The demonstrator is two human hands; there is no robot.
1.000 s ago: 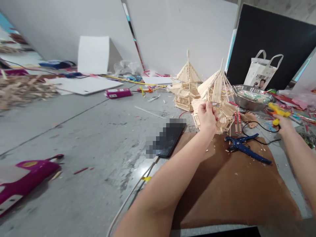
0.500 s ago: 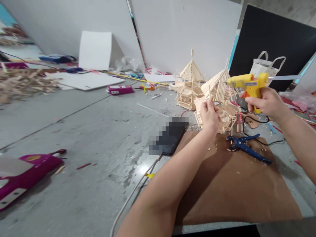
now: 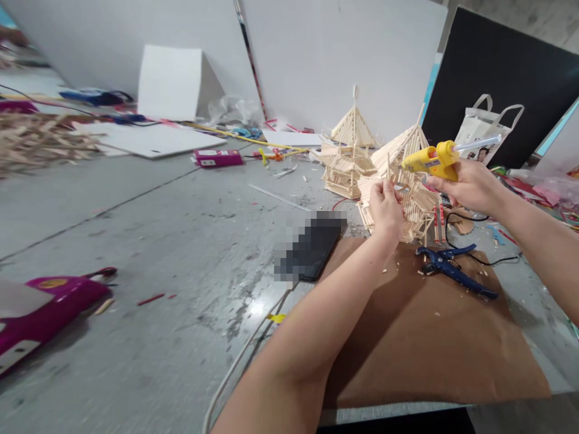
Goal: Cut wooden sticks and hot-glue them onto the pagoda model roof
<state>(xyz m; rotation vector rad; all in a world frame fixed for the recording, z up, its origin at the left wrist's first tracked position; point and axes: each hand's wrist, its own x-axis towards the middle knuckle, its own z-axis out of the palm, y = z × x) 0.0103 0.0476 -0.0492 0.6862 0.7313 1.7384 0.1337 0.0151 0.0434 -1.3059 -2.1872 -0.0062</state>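
Note:
My right hand (image 3: pixel 470 184) is wrapped round the grip of a yellow hot glue gun (image 3: pixel 429 160), with a clear glue stick (image 3: pixel 478 143) poking out of its back. The nozzle points left, close to the top of a thin wooden stick (image 3: pixel 388 166). That stick stands upright, pinched in the fingers of my left hand (image 3: pixel 386 208). Behind and around the left hand is a model building of wooden sticks (image 3: pixel 418 211) with a sloping roof; the hand hides part of it. A second pointed-roof section (image 3: pixel 353 129) rises at the back left.
Blue cutters (image 3: pixel 456 274) lie on brown board (image 3: pixel 434 355) in front of the model. A dark phone (image 3: pixel 312 247) with a cable is left of them. Magenta tools (image 3: pixel 49 313) rest on the grey floor. A white bag (image 3: pixel 484 129) stands behind, and loose sticks (image 3: pixel 45 144) are piled far left.
My right hand has brought the glue gun left and slightly down, tilting its nozzle lower towards the stick. My left hand keeps nearly the same place.

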